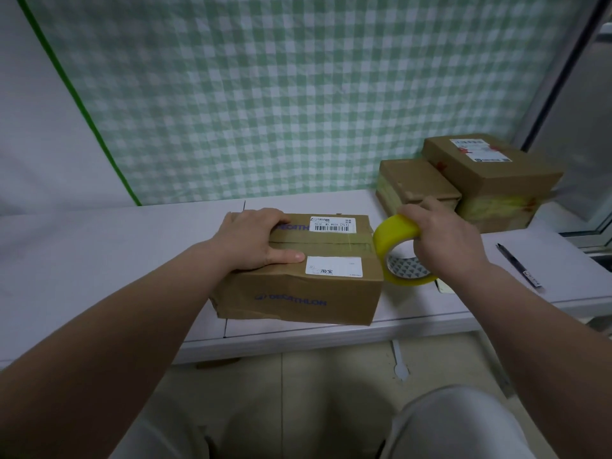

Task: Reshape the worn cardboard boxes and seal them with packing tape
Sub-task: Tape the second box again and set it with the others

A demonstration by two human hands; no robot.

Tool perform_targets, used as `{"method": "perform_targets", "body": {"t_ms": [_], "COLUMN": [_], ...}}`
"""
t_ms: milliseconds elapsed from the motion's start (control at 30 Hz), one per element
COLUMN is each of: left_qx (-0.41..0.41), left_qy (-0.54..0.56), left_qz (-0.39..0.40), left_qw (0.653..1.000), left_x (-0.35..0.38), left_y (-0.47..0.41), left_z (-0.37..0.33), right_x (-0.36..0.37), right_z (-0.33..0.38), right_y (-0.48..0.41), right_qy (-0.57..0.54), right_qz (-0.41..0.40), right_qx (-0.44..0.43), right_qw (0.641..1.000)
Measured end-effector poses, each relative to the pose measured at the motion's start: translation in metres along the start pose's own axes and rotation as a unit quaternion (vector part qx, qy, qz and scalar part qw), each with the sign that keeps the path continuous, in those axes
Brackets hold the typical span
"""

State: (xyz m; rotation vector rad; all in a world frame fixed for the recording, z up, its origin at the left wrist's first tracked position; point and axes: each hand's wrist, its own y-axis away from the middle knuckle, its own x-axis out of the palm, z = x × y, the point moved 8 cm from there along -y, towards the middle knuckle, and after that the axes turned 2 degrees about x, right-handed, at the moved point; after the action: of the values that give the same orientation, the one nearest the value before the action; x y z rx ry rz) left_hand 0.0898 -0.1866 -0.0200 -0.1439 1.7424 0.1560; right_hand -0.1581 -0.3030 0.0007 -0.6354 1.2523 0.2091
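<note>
Table [99,260] edge bears box [298,293] under left hand [255,240]; right hand [447,240] grips tape [394,233].

views: one only, the head camera; there is no second view to share anything with.
position: worn on the person's head, above the near edge of the tabletop [116,246].
direction: forward and down, facing a green checked cloth [298,94] hung behind the tabletop.
nearness: close; both forearms run in from the bottom corners, with the left hand [255,238] on a cardboard box [298,293] and the right hand [443,236] around a roll of tape [394,236], near mid-frame.
lower edge: the person's legs [447,425] and the floor [314,376].
lens: wide; straight edges bow toward the sides.
</note>
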Motion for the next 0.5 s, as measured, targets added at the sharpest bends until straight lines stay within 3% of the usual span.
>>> {"method": "perform_targets", "body": {"t_ms": [167, 333, 500], "left_qx": [-0.001, -0.145, -0.209], "left_qy": [-0.029, 0.024, -0.056], "left_qz": [0.011, -0.022, -0.001], "left_qw": [1.000, 0.989, 0.976], "left_x": [0.006, 0.002, 0.011], "left_y": [0.008, 0.038, 0.053], "left_z": [0.001, 0.033, 0.041], "right_x": [0.003, 0.006, 0.010], "right_z": [-0.003, -0.006, -0.004], "right_y": [0.004, 0.009, 0.011], "right_qy": [-0.025, -0.044, -0.071], "right_qz": [-0.010, -0.030, -0.047], "right_qx": [0.017, 0.042, 0.061], "right_qw": [0.999, 0.998, 0.994]}}
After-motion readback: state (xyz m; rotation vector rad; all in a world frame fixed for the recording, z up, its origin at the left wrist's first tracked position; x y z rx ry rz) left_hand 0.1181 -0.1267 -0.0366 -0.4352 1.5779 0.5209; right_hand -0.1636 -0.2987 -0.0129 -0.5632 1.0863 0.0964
